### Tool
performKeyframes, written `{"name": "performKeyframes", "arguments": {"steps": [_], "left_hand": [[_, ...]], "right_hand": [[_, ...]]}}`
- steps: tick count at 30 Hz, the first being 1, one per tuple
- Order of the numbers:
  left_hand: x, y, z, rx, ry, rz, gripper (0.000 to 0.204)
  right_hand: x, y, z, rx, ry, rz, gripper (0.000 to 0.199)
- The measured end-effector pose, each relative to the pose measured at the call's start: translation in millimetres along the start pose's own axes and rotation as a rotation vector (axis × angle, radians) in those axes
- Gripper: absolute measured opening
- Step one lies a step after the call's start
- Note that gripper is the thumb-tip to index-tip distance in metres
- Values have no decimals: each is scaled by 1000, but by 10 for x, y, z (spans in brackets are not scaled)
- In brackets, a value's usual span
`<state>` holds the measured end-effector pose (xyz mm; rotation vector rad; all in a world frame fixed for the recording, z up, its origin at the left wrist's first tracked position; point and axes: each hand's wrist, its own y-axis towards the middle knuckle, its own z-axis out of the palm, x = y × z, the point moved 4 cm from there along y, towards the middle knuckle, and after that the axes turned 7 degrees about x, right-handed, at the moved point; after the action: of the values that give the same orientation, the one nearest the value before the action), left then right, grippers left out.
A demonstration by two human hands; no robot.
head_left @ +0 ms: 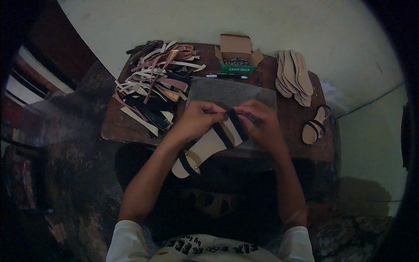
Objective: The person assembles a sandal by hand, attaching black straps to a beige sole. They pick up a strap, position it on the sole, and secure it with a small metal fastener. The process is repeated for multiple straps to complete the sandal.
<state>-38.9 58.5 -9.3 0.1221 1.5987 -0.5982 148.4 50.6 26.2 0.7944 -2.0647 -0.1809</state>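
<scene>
A tan sandal sole (205, 146) with black straps across its front is held over the near edge of a small wooden table (288, 144). My left hand (198, 118) grips its left side near the front straps. My right hand (260, 122) pinches a black strap (238, 125) at the sole's front end. The heel end points down toward my lap and carries another dark strap. Both hands sit over a grey work mat (227, 92).
A heap of leather strips (155, 85) in tan, brown and black fills the table's left. An open cardboard box of small nails (236, 56) and a pen (226, 76) lie at the back. Stacked soles (294, 76) and a strapped sandal (315, 124) sit at the right.
</scene>
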Motion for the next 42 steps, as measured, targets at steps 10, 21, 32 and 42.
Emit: {"name": "performKeyframes", "arguments": {"steps": [10, 21, 32, 42], "left_hand": [[-106, -41, 74, 0, 43, 8, 15], [-133, -46, 201, -145, -19, 572, 19], [-169, -65, 280, -118, -199, 592, 19], [-266, -157, 335, -125, 3, 624, 27]], "right_hand": [[91, -39, -160, 18, -167, -25, 15], [570, -149, -315, -271, -325, -282, 28], [394, -106, -263, -230, -216, -77, 19], [401, -105, -270, -192, -208, -188, 18]]}}
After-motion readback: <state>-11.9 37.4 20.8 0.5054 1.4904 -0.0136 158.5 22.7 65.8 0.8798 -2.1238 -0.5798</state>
